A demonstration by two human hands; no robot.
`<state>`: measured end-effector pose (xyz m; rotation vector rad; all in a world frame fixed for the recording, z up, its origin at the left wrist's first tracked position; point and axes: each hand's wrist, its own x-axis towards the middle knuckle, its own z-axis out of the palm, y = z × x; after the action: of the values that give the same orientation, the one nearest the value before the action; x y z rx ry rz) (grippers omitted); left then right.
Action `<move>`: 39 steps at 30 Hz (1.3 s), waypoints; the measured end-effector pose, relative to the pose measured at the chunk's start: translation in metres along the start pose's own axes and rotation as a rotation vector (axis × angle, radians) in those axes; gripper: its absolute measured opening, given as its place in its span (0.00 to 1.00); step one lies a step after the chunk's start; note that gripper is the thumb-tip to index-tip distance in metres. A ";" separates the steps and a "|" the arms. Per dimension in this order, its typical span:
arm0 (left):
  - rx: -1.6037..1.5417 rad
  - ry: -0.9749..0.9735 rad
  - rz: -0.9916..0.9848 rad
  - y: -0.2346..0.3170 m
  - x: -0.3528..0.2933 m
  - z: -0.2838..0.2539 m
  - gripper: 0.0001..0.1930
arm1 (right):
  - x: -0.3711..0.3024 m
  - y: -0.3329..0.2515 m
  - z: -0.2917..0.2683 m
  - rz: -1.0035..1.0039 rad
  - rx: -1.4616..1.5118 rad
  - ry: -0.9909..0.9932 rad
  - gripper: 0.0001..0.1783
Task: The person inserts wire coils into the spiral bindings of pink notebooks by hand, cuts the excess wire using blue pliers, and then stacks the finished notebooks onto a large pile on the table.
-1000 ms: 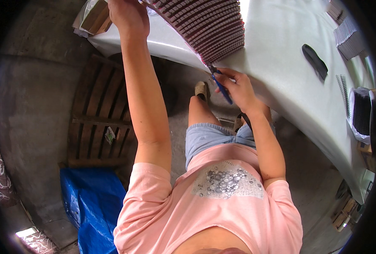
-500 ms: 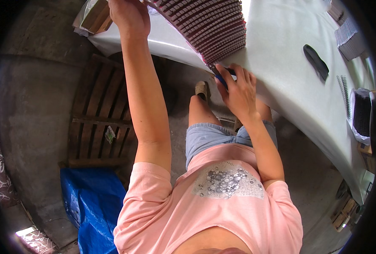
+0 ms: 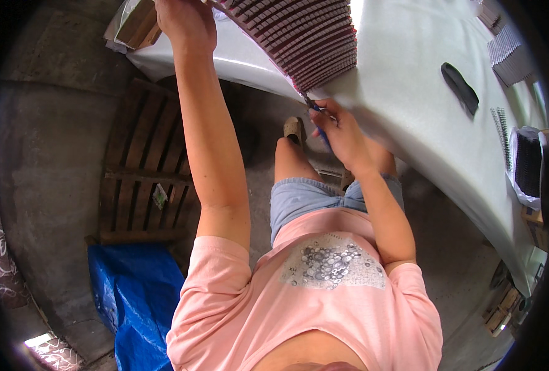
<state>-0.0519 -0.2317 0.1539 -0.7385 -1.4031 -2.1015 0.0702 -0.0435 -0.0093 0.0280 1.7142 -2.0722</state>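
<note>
A fanned stack of spiral-bound books with dark red coil edges lies at the top of the view, reaching the table's near edge. My right hand is closed around pliers with blue-and-black handles. The pliers' jaws meet the lowest corner of the stack. Up at the left, my left hand is beside the stack's far left end. The top edge of the picture cuts off its fingers, so its grip is hidden.
A white-covered table curves along the right. On it lie a black elongated object, loose wire coils and another bound stack. A wooden pallet and a blue tarp are at my left.
My right hand has drawn down slightly and turned, its fingers curled in closer on the pliers. The jaws stay at the stack's corner. My left hand has barely shifted.
</note>
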 end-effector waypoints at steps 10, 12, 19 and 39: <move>0.002 0.017 -0.014 0.000 0.002 -0.001 0.22 | -0.006 0.019 -0.002 -0.827 -1.321 0.588 0.20; 0.003 -0.004 0.009 0.000 0.002 -0.004 0.22 | -0.003 0.019 -0.001 -0.880 -1.326 0.591 0.20; 0.027 -0.001 0.015 0.000 0.001 -0.003 0.22 | 0.001 0.020 0.001 -0.781 -1.293 0.533 0.18; -0.021 -0.034 0.001 -0.001 0.003 -0.005 0.22 | -0.009 0.016 -0.005 -0.726 -1.314 0.560 0.19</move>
<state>-0.0553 -0.2363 0.1540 -0.7863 -1.3999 -2.1160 0.0821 -0.0379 -0.0224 -0.5170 3.4837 -0.8476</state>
